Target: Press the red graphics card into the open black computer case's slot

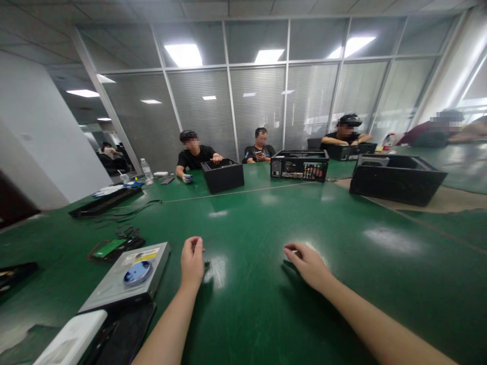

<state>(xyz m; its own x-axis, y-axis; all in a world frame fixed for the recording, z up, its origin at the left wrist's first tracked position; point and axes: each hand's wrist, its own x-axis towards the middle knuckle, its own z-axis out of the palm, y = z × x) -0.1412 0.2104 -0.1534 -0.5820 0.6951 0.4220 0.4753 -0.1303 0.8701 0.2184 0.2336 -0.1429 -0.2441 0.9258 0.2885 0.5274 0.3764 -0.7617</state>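
Note:
My left hand point(192, 261) rests on the green table point(266, 223), fingers curled in; whether a small thing sits between them is unclear. Just left of it lies a grey optical drive point(127, 276) with a blue round sticker. My right hand point(309, 263) hovers low over the bare table surface with its fingers bent inward and nothing visible in it. A green circuit board point(110, 248) with black cables lies beyond the drive.
Black computer cases stand further out: one point(222, 175) mid-left, one point(300, 165) centre, a large one point(395, 180) right. A white object point(72, 339) and a dark panel point(122, 334) lie near the front left. Several other people sit along the far side.

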